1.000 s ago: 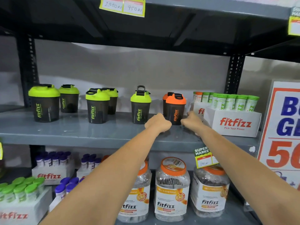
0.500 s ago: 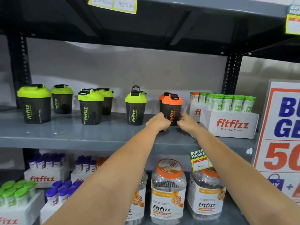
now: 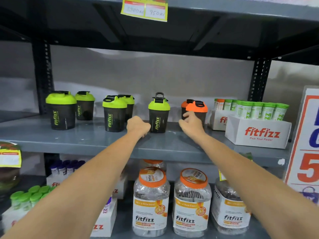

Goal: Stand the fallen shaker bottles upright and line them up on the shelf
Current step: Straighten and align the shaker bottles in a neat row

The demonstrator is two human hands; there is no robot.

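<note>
Several black shaker bottles stand upright along the grey shelf (image 3: 82, 138). Green-lidded ones stand in two front-and-back pairs at the left (image 3: 61, 111) and left of centre (image 3: 114, 114), and a single one (image 3: 158, 115) is at the centre. Two orange-lidded shakers (image 3: 198, 107) stand one behind the other to its right. My left hand (image 3: 139, 127) is a closed fist on the shelf, just left of the centre green-lidded shaker's base. My right hand (image 3: 190, 124) hovers in front of the orange-lidded shakers with fingers loosely apart, and it hides their lower bodies.
A white Fitfizz box of green tubes (image 3: 259, 131) sits right of the orange shakers, with another box (image 3: 218, 120) behind it. A large poster (image 3: 309, 138) stands at the far right. Jars (image 3: 151, 200) and tube boxes fill the lower shelf. The upper shelf carries a price tag (image 3: 145, 10).
Both hands were closed around the base of the front orange shaker. My left hand has moved left past the centre green shaker, and my right hand has loosened and lifted slightly.
</note>
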